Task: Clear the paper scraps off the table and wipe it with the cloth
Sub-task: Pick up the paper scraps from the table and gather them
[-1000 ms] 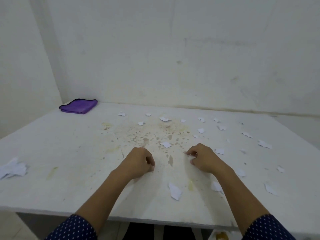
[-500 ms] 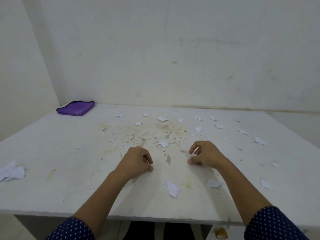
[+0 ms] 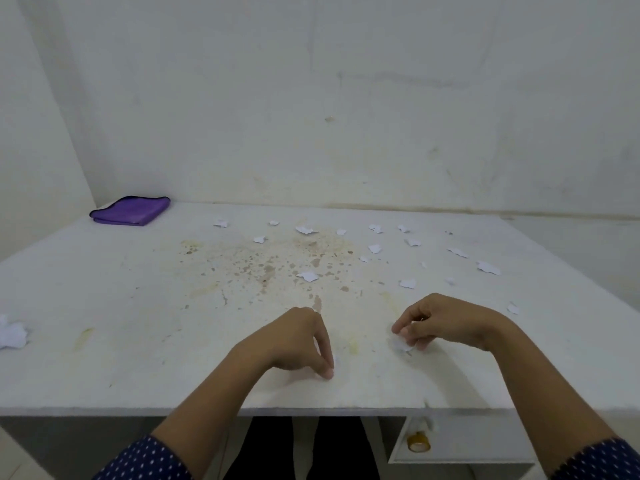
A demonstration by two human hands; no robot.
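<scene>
The white table (image 3: pixel 138 341) carries several torn white paper scraps (image 3: pixel 307 276) across its back and right side. A folded purple cloth (image 3: pixel 131 211) lies at the far left corner. My left hand (image 3: pixel 294 344) is near the front edge, its fingertips pinching down on a paper scrap (image 3: pixel 333 361) that is mostly hidden under them. My right hand (image 3: pixel 446 323) is to the right of it, fingers curled and pinching a crumpled paper scrap (image 3: pixel 401 345) on the tabletop. A bit of white also shows inside its curled fingers.
Brown and yellow stains (image 3: pixel 270 265) spread over the table's middle. A small heap of scraps (image 3: pixel 12 336) sits at the left edge. Walls close off the back and left. Under the front right, an open compartment holds a tape roll (image 3: pixel 418 445).
Both hands pulled back toward the front edge. The left hand came down on the scrap near the front, and the right hand closed on the scrap to its right.
</scene>
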